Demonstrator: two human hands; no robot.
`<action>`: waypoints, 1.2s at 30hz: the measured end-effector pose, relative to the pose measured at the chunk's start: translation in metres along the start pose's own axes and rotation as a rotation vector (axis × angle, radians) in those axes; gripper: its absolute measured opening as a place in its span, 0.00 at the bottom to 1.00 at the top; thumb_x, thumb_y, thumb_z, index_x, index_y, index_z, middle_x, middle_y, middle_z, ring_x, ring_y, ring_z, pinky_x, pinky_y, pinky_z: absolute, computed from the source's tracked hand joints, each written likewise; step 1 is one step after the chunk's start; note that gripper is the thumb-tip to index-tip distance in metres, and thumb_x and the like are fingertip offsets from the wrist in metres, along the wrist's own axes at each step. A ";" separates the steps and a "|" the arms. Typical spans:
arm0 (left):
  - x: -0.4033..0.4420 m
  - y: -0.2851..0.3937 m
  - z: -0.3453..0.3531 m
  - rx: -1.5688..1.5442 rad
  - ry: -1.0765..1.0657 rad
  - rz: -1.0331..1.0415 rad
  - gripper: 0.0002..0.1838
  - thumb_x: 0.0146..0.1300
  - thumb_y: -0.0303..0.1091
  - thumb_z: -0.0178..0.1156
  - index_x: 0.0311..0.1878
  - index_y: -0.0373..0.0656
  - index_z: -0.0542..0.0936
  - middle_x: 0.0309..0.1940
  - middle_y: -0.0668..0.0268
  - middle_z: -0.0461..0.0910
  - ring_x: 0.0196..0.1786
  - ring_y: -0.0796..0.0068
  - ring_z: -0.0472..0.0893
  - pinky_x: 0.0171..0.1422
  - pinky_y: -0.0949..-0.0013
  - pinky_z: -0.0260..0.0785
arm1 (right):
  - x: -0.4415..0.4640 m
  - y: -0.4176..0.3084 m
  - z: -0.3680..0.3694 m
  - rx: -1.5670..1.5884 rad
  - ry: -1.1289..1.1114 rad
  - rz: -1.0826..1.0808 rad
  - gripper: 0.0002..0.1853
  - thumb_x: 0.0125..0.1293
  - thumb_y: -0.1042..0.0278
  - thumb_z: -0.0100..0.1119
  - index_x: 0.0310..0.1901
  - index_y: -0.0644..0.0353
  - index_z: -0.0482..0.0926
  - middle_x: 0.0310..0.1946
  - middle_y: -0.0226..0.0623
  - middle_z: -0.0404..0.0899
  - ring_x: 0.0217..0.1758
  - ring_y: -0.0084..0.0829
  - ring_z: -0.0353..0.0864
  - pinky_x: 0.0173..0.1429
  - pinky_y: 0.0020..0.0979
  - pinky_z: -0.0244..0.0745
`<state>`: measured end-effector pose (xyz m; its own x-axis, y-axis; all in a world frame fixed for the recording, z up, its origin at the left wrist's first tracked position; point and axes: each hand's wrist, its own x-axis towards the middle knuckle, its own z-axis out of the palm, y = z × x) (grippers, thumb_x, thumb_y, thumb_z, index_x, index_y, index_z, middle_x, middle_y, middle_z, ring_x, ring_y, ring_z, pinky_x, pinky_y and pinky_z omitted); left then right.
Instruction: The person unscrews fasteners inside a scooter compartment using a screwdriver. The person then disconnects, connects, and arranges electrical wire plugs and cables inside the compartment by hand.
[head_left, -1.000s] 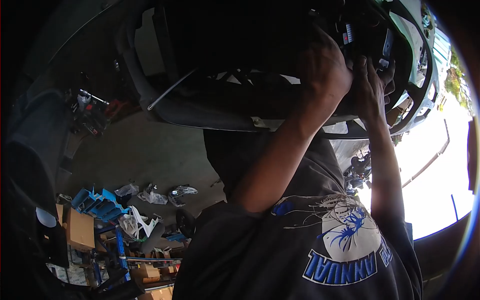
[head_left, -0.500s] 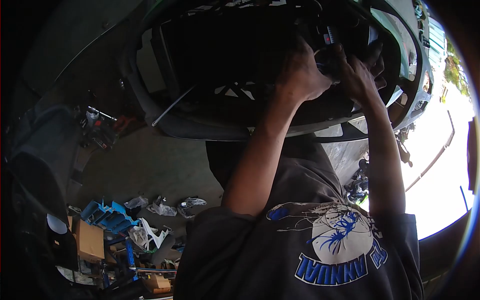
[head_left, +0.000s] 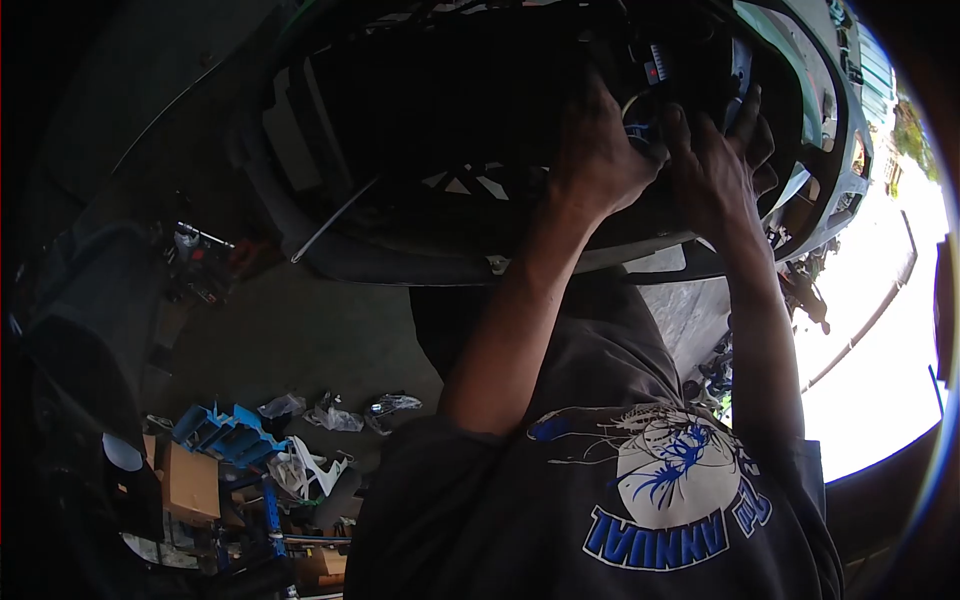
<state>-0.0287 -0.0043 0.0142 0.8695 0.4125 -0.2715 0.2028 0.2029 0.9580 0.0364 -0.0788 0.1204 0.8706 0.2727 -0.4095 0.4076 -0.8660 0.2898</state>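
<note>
Both my hands reach into the dark opening of a car's front bumper (head_left: 400, 268). My left hand (head_left: 602, 160) is curled at a dark part in shadow, its fingertips partly hidden. Just beside its thumb a pale wire loop (head_left: 628, 104) shows. Close by on the right, my right hand (head_left: 715, 170) has its thumb raised and its fingers bent round something too dark to make out. A black piece with a small red mark and a pale ribbed strip (head_left: 656, 66) sits above and between the hands.
A thin metal rod (head_left: 335, 218) sticks out over the bumper's left edge. On the floor lie a red and black tool (head_left: 205, 285), several plastic-wrapped parts (head_left: 335, 414), a blue bracket (head_left: 228, 436) and a cardboard box (head_left: 190, 482). Bright daylight comes from the right.
My hands have drawn slightly apart, and the wire loop between them shows more. The right hand has shifted a little down and left. The view has tilted slightly.
</note>
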 end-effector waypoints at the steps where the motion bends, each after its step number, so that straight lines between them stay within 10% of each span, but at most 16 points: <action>1: -0.001 -0.003 -0.001 -0.016 -0.011 0.012 0.55 0.45 0.36 0.77 0.69 0.23 0.52 0.59 0.36 0.69 0.61 0.40 0.73 0.68 0.57 0.67 | 0.002 0.003 0.003 0.004 0.002 0.003 0.35 0.73 0.33 0.35 0.63 0.53 0.75 0.76 0.69 0.27 0.79 0.65 0.38 0.74 0.57 0.52; 10: -0.024 -0.019 0.023 -0.101 0.224 0.011 0.43 0.45 0.32 0.77 0.61 0.32 0.62 0.51 0.52 0.78 0.52 0.60 0.81 0.57 0.61 0.76 | 0.010 0.028 0.006 0.506 -0.174 -0.003 0.37 0.74 0.33 0.32 0.58 0.60 0.78 0.59 0.68 0.72 0.82 0.54 0.29 0.78 0.51 0.41; 14: -0.022 -0.013 0.017 -0.142 0.214 0.028 0.41 0.46 0.32 0.76 0.61 0.34 0.63 0.50 0.53 0.78 0.51 0.62 0.81 0.57 0.62 0.76 | 0.004 0.021 0.014 0.378 -0.087 0.000 0.40 0.70 0.29 0.38 0.55 0.63 0.78 0.74 0.69 0.43 0.78 0.62 0.44 0.74 0.56 0.51; 16: -0.013 -0.004 0.008 -0.319 -0.014 -0.153 0.56 0.48 0.39 0.74 0.72 0.26 0.50 0.64 0.38 0.65 0.68 0.44 0.69 0.73 0.57 0.63 | 0.001 0.010 0.018 0.036 0.189 -0.077 0.37 0.73 0.33 0.36 0.57 0.62 0.78 0.75 0.67 0.44 0.80 0.59 0.39 0.77 0.49 0.46; 19: -0.006 -0.004 0.009 -0.005 -0.019 -0.075 0.53 0.47 0.37 0.74 0.70 0.26 0.53 0.62 0.38 0.68 0.66 0.44 0.71 0.71 0.56 0.64 | 0.002 0.009 0.009 -0.076 0.027 -0.054 0.37 0.72 0.32 0.37 0.56 0.63 0.77 0.76 0.66 0.35 0.79 0.62 0.41 0.76 0.52 0.49; 26: 0.003 0.001 0.015 0.015 -0.048 -0.061 0.52 0.46 0.34 0.72 0.70 0.25 0.52 0.62 0.36 0.67 0.66 0.42 0.70 0.72 0.56 0.64 | 0.000 0.024 0.007 -0.062 0.111 -0.292 0.33 0.74 0.43 0.43 0.50 0.73 0.78 0.73 0.70 0.49 0.76 0.65 0.51 0.66 0.70 0.52; 36: 0.008 0.003 0.049 0.178 0.075 -0.045 0.55 0.47 0.38 0.76 0.70 0.25 0.51 0.62 0.38 0.68 0.65 0.44 0.72 0.71 0.57 0.64 | -0.046 0.110 -0.012 0.120 0.448 -0.263 0.22 0.64 0.60 0.64 0.57 0.59 0.79 0.69 0.57 0.63 0.70 0.57 0.62 0.72 0.49 0.55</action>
<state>0.0006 -0.0440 0.0190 0.8229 0.4732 -0.3144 0.3234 0.0650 0.9440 0.0449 -0.1817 0.1815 0.7864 0.6165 -0.0382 0.6163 -0.7790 0.1150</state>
